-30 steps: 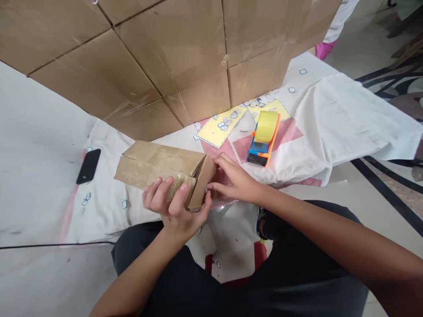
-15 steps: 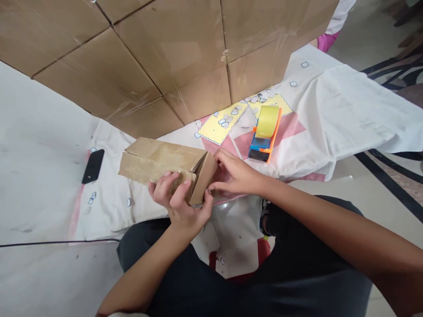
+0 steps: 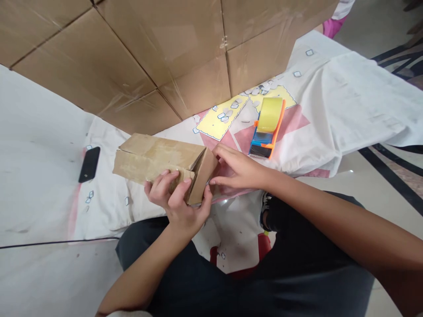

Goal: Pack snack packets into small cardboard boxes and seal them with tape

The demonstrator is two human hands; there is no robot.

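Note:
A small brown cardboard box (image 3: 158, 152) lies tilted in front of me, its end flap on the right slightly ajar with a dark gap along the edge. My left hand (image 3: 180, 198) grips the near side and that end, fingers curled over the side and thumb against the flap. At the right end, my right hand (image 3: 236, 169) touches the flap, its thumb and fingers apart; some fingertips are hidden behind the box. To the right of my right hand stands a tape dispenser (image 3: 267, 127) with a roll of yellowish tape and an orange and blue frame.
Large taped cartons (image 3: 185, 53) are stacked behind the box. A white and pink printed cloth (image 3: 357, 101) covers the surface. A black phone (image 3: 89, 164) lies at the left, above a thin black cable (image 3: 59, 242). Part of another person (image 3: 333, 26) shows at the top right.
The view has shifted slightly. The box and both hands keep nearly the same hold, and the gap at the end flap looks a little wider.

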